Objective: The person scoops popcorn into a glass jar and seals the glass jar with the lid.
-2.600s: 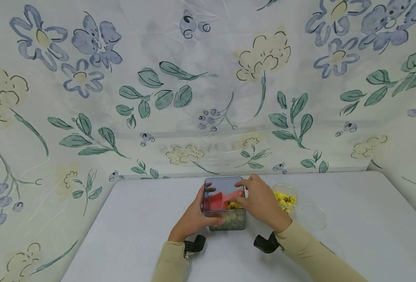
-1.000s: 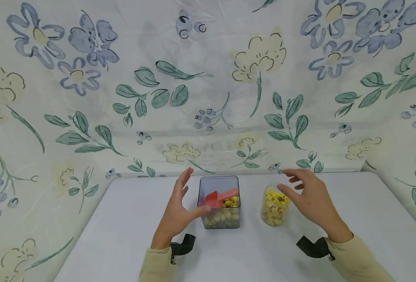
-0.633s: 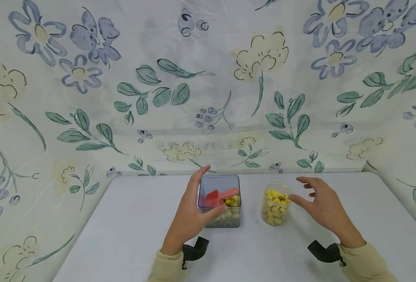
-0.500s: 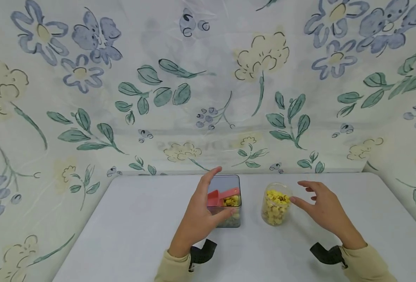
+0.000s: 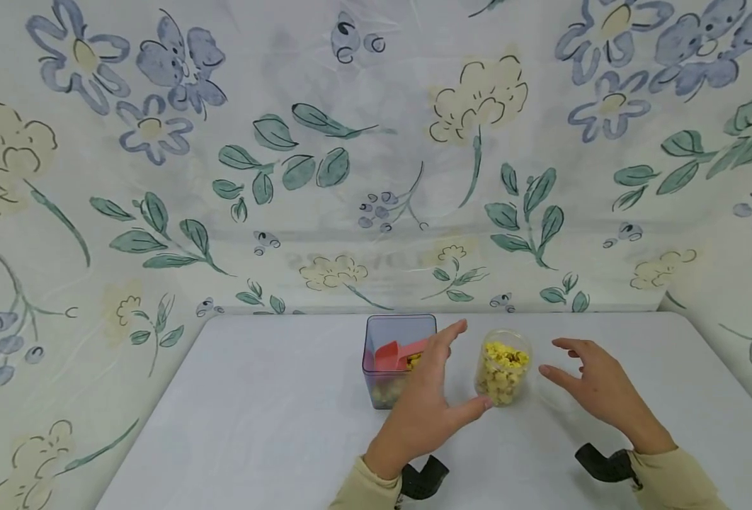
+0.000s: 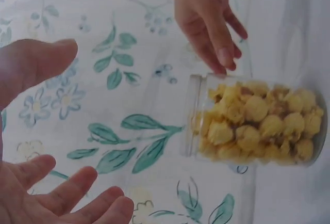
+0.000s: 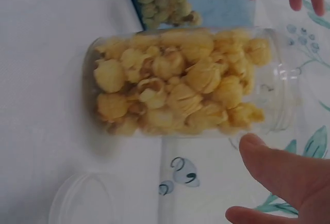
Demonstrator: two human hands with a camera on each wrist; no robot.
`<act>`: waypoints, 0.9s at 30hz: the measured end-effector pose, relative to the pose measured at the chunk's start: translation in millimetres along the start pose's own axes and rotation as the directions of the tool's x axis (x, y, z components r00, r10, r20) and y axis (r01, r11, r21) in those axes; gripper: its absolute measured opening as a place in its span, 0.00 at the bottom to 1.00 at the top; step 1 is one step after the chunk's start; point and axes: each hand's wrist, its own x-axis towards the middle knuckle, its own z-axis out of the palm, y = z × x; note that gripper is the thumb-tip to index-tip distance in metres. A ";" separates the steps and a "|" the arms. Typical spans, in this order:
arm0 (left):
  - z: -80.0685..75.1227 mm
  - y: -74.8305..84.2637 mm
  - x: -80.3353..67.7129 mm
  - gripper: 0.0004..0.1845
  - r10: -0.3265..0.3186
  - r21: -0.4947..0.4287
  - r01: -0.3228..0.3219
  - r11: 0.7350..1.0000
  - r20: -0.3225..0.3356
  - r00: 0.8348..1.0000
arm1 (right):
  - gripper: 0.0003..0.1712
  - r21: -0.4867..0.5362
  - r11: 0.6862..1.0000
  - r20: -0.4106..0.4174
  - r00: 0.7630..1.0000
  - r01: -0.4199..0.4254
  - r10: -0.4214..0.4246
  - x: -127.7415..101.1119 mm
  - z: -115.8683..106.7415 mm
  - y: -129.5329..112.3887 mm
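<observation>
Your left hand (image 5: 428,407) sits low centre of the head view, fingers spread and loose, holding nothing; thumb tip is just short of the small round clear plastic jar of yellow puffed snacks (image 5: 503,366). Your right hand (image 5: 595,388), lower right of frame, is equally open and empty, fingers apart, near the jar's other side. Neither hand is on it yet.

The jar stands upright on the pale grey desk (image 5: 274,411), centre-right of frame, open at the mouth, nearly full.

To do the grab well: close in from both sides evenly, take it round the mid-wall below the threaded neck, keep it vertical. No lid on, so any tilt likely spills. Mind your left forearm: it crosses in front of the square clear plastic container (image 5: 396,358), just left of the jar.

Count:
- 2 hands
- 1 round jar
- 1 square container, snacks in the bottom
- 1 red plastic scoop (image 5: 396,353) inside it
- 1 round clear plastic lid (image 7: 85,199), lower left of the right wrist view, lying on the desk beside the jar
</observation>
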 end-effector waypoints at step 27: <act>84.5 -37.1 23.1 0.58 -0.298 -0.034 0.297 0.954 -0.049 0.953 | 0.45 -0.150 0.989 0.131 0.991 0.006 0.013 3.1 31.0 22.7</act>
